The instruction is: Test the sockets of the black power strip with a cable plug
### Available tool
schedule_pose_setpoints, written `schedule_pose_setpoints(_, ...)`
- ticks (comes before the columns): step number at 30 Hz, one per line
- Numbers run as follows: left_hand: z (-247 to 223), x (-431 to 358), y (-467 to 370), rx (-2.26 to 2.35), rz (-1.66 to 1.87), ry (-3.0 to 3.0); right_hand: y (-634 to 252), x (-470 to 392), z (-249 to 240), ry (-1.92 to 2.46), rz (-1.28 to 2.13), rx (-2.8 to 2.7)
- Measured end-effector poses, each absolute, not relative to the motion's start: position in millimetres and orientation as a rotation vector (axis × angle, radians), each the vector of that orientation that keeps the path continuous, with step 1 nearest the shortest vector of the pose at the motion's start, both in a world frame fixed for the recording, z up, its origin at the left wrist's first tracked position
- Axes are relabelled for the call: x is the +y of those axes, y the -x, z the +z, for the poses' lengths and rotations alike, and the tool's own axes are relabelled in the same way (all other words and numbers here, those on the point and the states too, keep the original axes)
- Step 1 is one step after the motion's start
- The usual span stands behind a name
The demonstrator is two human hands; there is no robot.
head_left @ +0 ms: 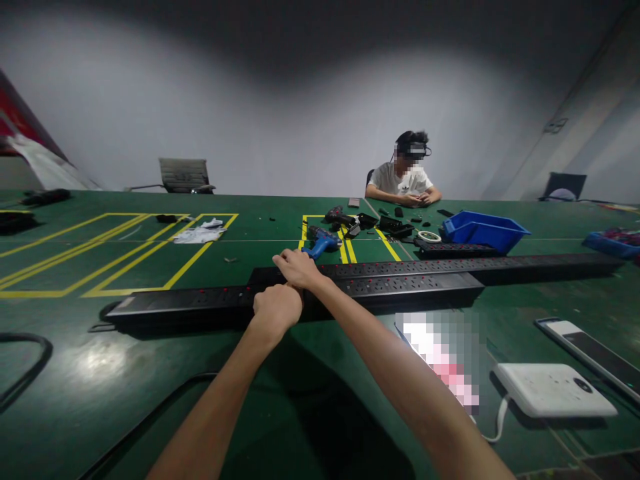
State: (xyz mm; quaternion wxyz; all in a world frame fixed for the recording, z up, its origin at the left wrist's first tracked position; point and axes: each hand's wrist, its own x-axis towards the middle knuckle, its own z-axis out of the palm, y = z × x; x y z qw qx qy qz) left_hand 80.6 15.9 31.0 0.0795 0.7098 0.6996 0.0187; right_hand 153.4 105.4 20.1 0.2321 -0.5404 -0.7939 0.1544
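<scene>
A long black socket strip (190, 303) lies across the green table, with a second black strip (525, 265) behind it. My left hand (278, 308) is closed at the middle of the front strip; what its fingers hold is hidden. Just beyond and to the right, my right hand (299, 268) is also closed, resting over the strips and touching my left hand. Its grip cannot be made out either. Behind my right hand lies a blue power drill (321, 241).
Across the table (125, 400) sits a person (400, 180). A blue bin (483, 230), black parts (395, 227) and a tape roll (429, 237) lie at the back right. A white power bank (555, 390) and phone (595, 350) are front right. A black cable (155, 413) runs front left.
</scene>
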Motion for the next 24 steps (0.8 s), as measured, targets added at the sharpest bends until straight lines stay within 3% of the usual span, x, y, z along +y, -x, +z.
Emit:
schedule_pose_setpoints(8, 23.8, 19.9, -70.3, 2.031, 0.191, -1.973, -135.4, 126.7, 3.6, 1.529, 0.578, -2.313)
schedule_pose_setpoints(15, 4.5, 14.2, -38.5, 1.255, 0.538, -1.537, -133.3, 121.1, 1.4, 1.475, 0.445, -2.393)
schedule_pose_setpoints(24, -8.5, -1.3, -51.7, 0.836, 0.908, -0.656, -130.3, 128.7, -1.3, 1.544, 0.445, -2.491)
